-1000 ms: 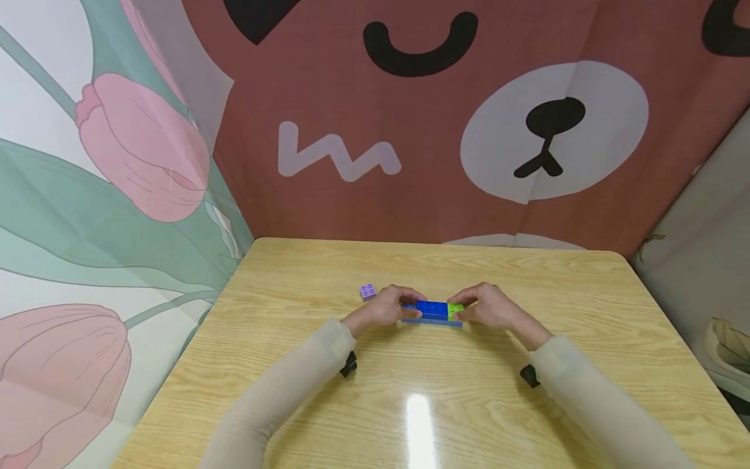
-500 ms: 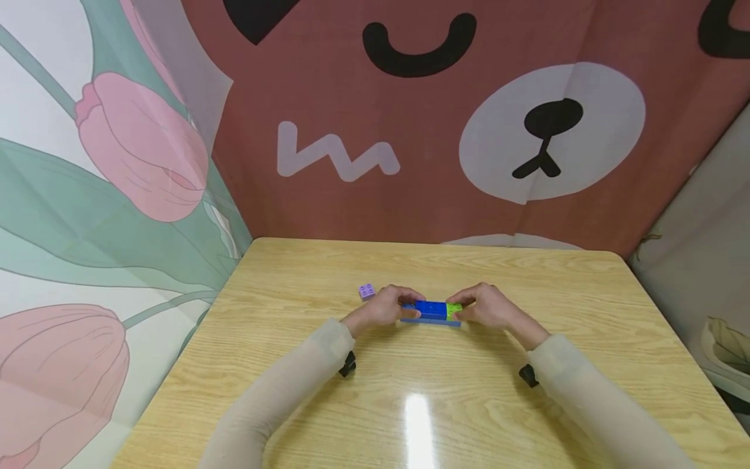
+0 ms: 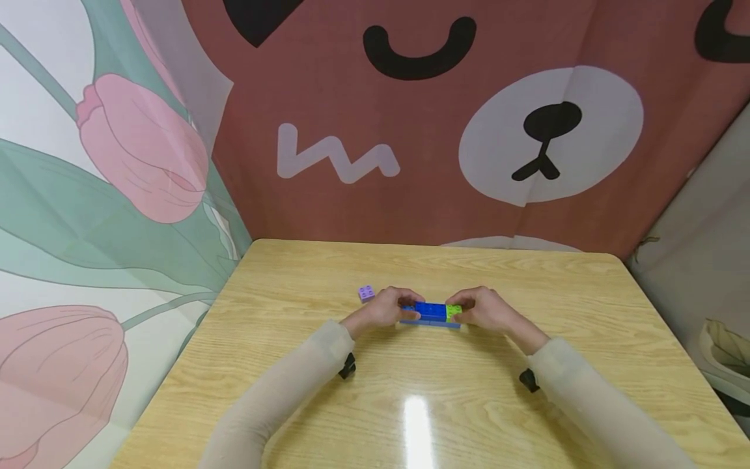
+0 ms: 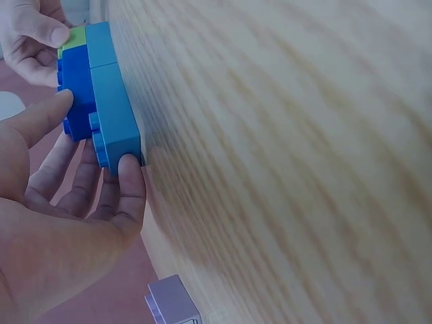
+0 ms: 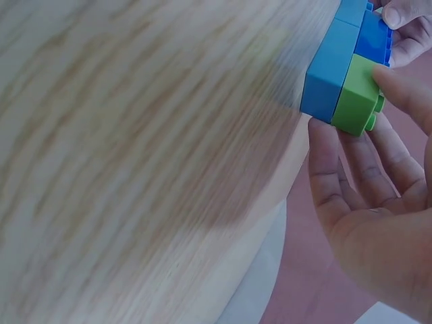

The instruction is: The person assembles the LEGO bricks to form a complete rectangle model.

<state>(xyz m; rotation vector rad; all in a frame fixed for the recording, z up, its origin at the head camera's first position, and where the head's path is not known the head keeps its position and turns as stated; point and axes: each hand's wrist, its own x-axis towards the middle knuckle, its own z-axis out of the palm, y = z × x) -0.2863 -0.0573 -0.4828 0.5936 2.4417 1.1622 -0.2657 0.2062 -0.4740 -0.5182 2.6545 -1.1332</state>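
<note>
A low stack of toy building bricks sits on the wooden table. Two lighter blue bricks (image 4: 116, 108) lie end to end as its bottom layer. On top are a dark blue brick (image 3: 431, 311) and, at the right end, a lime green brick (image 5: 358, 98). My left hand (image 3: 383, 308) pinches the dark blue brick, thumb on the near side, a fingertip against the stack's left end. Studs of the lower brick show bare at that end. With thumb and fingers, my right hand (image 3: 489, 309) grips the green brick at the other end.
A purple brick (image 3: 366, 294) with studs up lies on the table (image 3: 469, 404), just left of and behind my left hand. A reddish printed cloth (image 3: 351, 215) hangs behind the table's far edge, and a tulip-patterned cloth (image 3: 152, 156) hangs on the left.
Both hands keep their places on the brick stack. Only a slight shift of the whole head view shows.
</note>
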